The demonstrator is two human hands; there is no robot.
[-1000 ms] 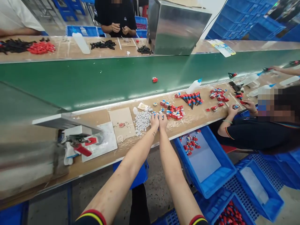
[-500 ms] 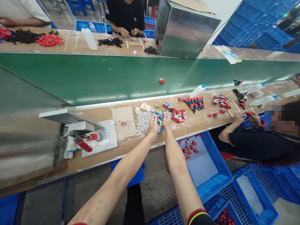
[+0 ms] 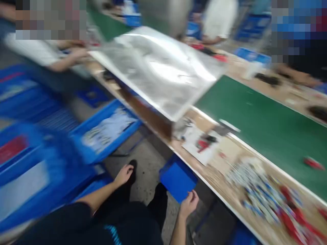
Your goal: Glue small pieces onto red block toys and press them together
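Observation:
My left hand [image 3: 124, 174] hangs low in front of my dark trousers, its fingers loosely curled and apart, with nothing seen in it. My right hand [image 3: 189, 203] is beside a blue stool [image 3: 176, 180] near the bench edge. Its fingers are bent but apart, and I see nothing between them. To the right on the bench [image 3: 217, 180] lie a pile of small grey-white parts [image 3: 245, 173], blue-and-white pieces [image 3: 263, 197] and red pieces [image 3: 287, 217]. The view is smeared by motion, so small details are lost.
A large sheet-metal cover [image 3: 163, 71] stands over the green belt [image 3: 268, 112]. A press with a red handle [image 3: 203, 146] is on the bench. A blue crate [image 3: 102, 156] with pale parts stands left, near more blue crates [image 3: 38, 177]. People sit across and far left.
My view has swung left and down. Both hands have left the pieces on the bench and now hang low by my body, away from the bench top.

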